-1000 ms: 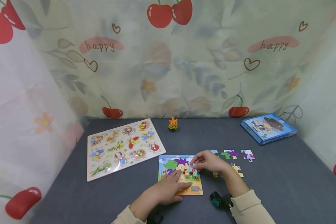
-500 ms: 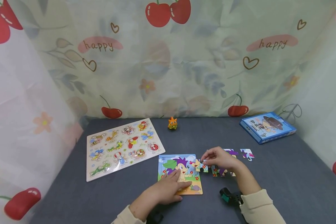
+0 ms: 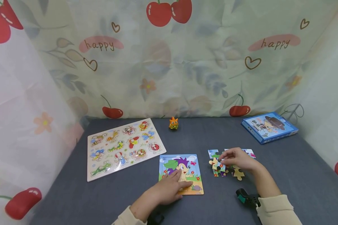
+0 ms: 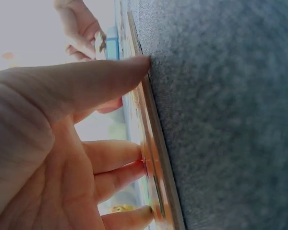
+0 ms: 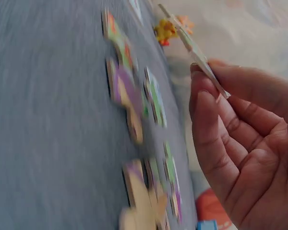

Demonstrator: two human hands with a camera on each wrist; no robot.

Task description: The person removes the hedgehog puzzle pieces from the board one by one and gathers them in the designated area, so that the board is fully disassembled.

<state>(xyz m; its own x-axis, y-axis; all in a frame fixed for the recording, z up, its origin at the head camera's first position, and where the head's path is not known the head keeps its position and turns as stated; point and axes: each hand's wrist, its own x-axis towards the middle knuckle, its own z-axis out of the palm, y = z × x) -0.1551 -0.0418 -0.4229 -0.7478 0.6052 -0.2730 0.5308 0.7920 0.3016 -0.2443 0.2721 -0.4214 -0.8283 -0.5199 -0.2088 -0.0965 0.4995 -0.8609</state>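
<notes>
My left hand [image 3: 170,187] rests with its fingers spread on a square puzzle board [image 3: 192,157] with a purple-haired hedgehog picture. In the left wrist view the thumb lies over the edge of this board [image 4: 156,117]. My right hand [image 3: 236,160] pinches a jigsaw piece [image 5: 194,50] between thumb and index finger, raised off the table in the right wrist view. Beneath and around that hand lie several loose jigsaw pieces; a beige one [image 3: 238,172] is nearest the wrist, and others are partly hidden by the fingers.
A large insect puzzle board [image 3: 124,168] lies at the left. At the back stands a small orange toy figure [image 3: 173,123]. Toward the back right is a blue box [image 3: 270,127]. A patterned cloth [image 3: 186,78] hangs behind the dark table [image 3: 101,200].
My right hand has moved right, from over the hedgehog board to above the loose pieces, with the jigsaw piece in its fingers. My left hand has stayed in place.
</notes>
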